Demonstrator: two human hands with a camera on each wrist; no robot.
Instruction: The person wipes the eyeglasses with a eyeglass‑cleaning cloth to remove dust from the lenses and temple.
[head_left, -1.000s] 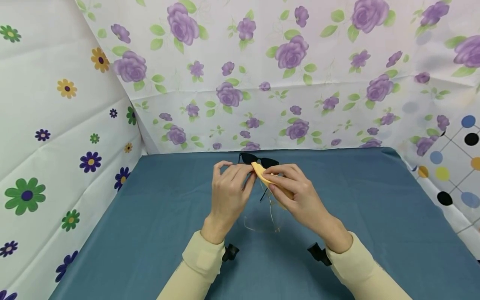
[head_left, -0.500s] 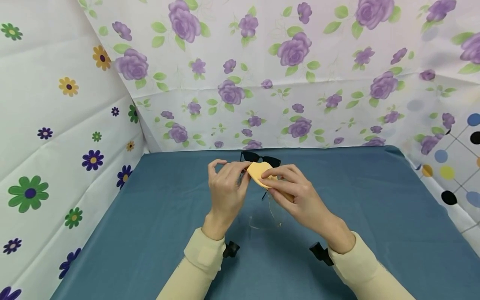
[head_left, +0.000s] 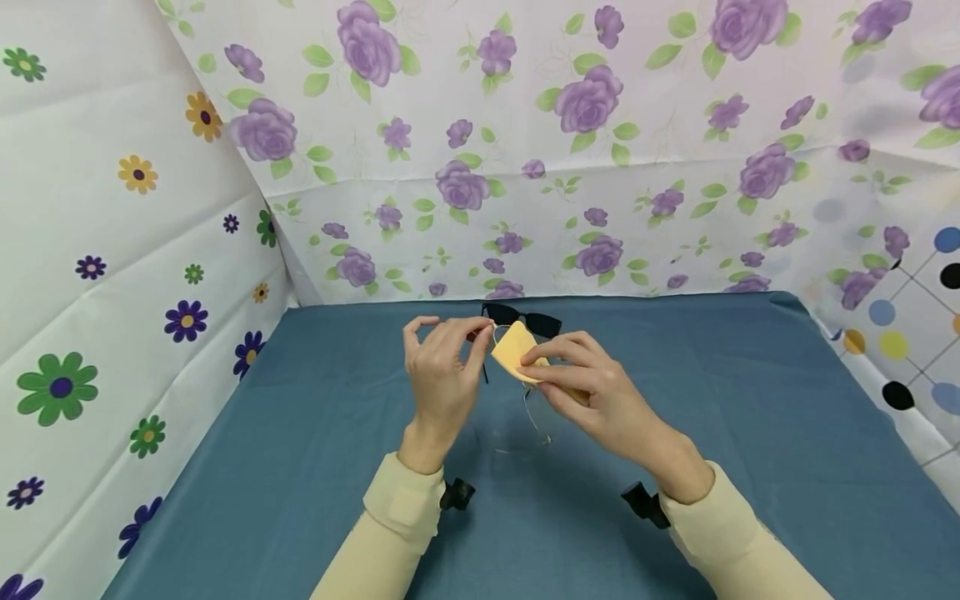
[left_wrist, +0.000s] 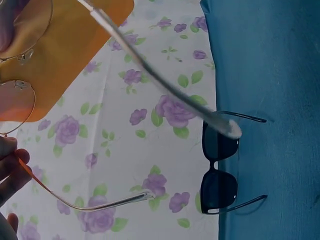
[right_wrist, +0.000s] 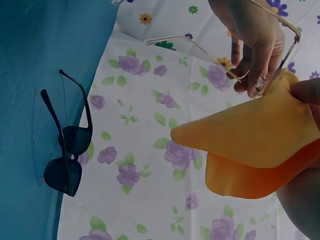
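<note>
Thin metal-rimmed eyeglasses with clear lenses [left_wrist: 110, 205] are held up above the table. My left hand [head_left: 442, 362] pinches them with thumb and fingertips at the frame's side, near one hinge. A yellow cleaning cloth [head_left: 513, 350] is in my right hand [head_left: 603, 387], folded over the other lens between thumb and fingers. In the left wrist view, the cloth lies behind both lenses and a fingertip shows through one. The right wrist view shows the folded cloth [right_wrist: 245, 132] hanging down, hiding most of the frame.
Black sunglasses [head_left: 543, 324] lie at the table's far edge with arms unfolded, beyond my hands. Blue cloth covers the table [head_left: 300, 433]. A flowered sheet [head_left: 420, 150] stands behind it, with other patterned sheets at both sides.
My left hand has shifted slightly left, and a bit of lens rim now shows between it and the cloth. The cloth has turned from edge-on to showing its flat face.
</note>
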